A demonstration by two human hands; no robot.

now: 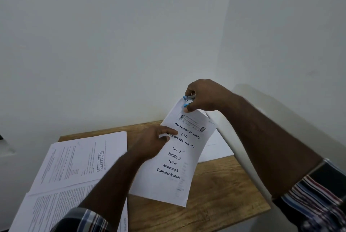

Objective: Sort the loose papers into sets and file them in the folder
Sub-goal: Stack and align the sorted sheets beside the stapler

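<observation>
R hand is squeezing a blue stapler at the paper set's top corner; L hand is pinching the set's left edge above the desk.

The worktop is seen in warm brown with a wood grain. The stapler is coloured light blue with a grey metal part. The booklet is white, printed in dark blue-black lettering. The sheets are white with dense black print, and a small black grid is printed on 1 of them. Both sleeves are striped in navy, white and dark red. The wall is painted pale grey-white.
</observation>
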